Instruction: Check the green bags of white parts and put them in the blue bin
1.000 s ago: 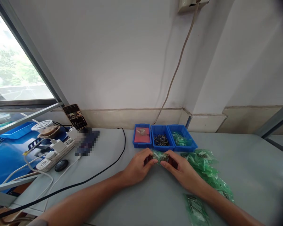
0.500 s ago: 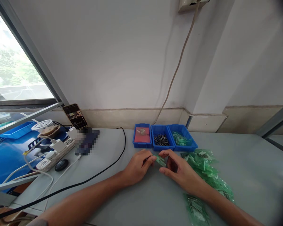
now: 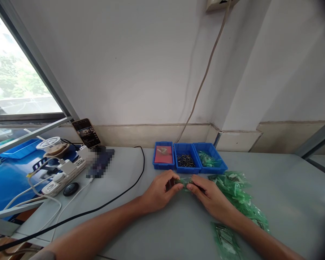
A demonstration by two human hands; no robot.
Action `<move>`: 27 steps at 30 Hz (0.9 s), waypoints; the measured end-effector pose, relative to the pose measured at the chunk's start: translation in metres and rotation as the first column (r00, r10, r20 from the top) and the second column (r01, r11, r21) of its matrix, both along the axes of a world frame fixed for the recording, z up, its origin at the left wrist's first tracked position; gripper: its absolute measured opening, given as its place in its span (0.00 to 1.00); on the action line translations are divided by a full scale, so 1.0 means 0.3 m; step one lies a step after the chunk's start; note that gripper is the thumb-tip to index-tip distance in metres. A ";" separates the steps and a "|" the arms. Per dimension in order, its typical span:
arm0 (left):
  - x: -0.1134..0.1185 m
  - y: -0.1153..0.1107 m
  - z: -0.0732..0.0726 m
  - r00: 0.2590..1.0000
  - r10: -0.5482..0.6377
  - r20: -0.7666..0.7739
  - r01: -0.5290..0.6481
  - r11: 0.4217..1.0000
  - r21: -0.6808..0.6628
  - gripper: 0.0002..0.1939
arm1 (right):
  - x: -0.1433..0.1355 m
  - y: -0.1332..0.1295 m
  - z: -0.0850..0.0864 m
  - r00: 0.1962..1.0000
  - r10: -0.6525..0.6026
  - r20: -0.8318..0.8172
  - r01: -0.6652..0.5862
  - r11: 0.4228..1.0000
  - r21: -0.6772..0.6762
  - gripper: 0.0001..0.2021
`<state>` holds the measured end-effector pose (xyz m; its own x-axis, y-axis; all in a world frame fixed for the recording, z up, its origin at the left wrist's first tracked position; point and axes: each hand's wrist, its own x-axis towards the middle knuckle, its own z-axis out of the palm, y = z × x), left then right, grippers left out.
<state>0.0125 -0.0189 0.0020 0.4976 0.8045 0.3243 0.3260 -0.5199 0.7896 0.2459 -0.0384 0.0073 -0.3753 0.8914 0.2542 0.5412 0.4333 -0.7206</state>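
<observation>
Between my two hands is a small green plastic bag (image 3: 185,183), just in front of the blue bins. My left hand (image 3: 161,190) pinches its left end, and my right hand (image 3: 208,194) grips its right end. What lies inside this bag is too small to tell. Behind it, the middle blue bin (image 3: 188,169) holds dark metal screws or pins, and the right blue bin (image 3: 213,169) holds green bags. A heap of filled green bags (image 3: 239,193) lies right of my right hand; another bag (image 3: 226,240) is nearer the front, beside my right forearm.
The left blue bin (image 3: 164,166) contains a pink piece with a small clear bag on it. A black cable (image 3: 111,199) crosses the grey table (image 3: 151,234). A phone (image 3: 86,133), a power strip (image 3: 65,175) and a black mouse (image 3: 70,189) are at the left.
My right hand has closed onto the right end of the green bag, where its fingers were apart before. The bag is now stretched more level between both hands.
</observation>
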 end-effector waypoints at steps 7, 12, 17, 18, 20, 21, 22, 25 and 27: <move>0.000 0.004 -0.017 0.998 0.007 0.068 0.000 0.994 -0.108 0.12 | -0.005 -0.012 0.008 0.999 0.004 -0.037 -0.007 0.996 -0.086 0.12; -0.001 -0.005 -0.009 0.998 -0.019 0.057 0.023 0.997 -0.072 0.15 | -0.007 -0.014 0.019 0.998 -0.016 -0.063 0.008 0.991 -0.130 0.12; 0.001 -0.003 -0.008 0.997 -0.004 0.081 0.010 0.997 -0.081 0.14 | -0.003 -0.013 0.019 0.987 -0.056 -0.148 0.029 0.984 -0.176 0.11; 0.001 -0.003 -0.008 0.996 -0.005 0.090 0.011 0.997 -0.073 0.15 | -0.003 -0.013 0.019 0.986 -0.062 -0.155 0.036 0.985 -0.166 0.11; 0.002 -0.002 -0.007 0.993 -0.016 0.117 0.022 0.998 -0.055 0.16 | -0.004 -0.014 0.020 0.983 -0.079 -0.168 0.054 0.988 -0.148 0.11; 0.002 -0.002 -0.007 0.992 -0.021 0.127 0.028 0.998 -0.050 0.16 | -0.005 -0.015 0.020 0.980 -0.087 -0.176 0.062 0.988 -0.144 0.12; 0.002 -0.002 -0.007 0.991 -0.024 0.132 0.030 0.998 -0.048 0.17 | -0.006 -0.015 0.021 0.978 -0.093 -0.185 0.067 0.988 -0.143 0.13; 0.003 -0.002 -0.007 0.992 -0.011 0.122 0.015 0.999 -0.035 0.17 | -0.006 -0.014 0.019 0.975 -0.098 -0.201 0.070 0.987 -0.142 0.16; 0.003 -0.002 -0.008 0.993 0.003 0.118 0.001 1.000 -0.027 0.17 | -0.006 -0.012 0.017 0.976 -0.094 -0.196 0.066 0.988 -0.142 0.18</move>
<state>0.0133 -0.0194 -0.0005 0.4564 0.8142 0.3588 0.2306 -0.4977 0.8362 0.2443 -0.0420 0.0125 -0.2545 0.9475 0.1935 0.4079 0.2866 -0.8669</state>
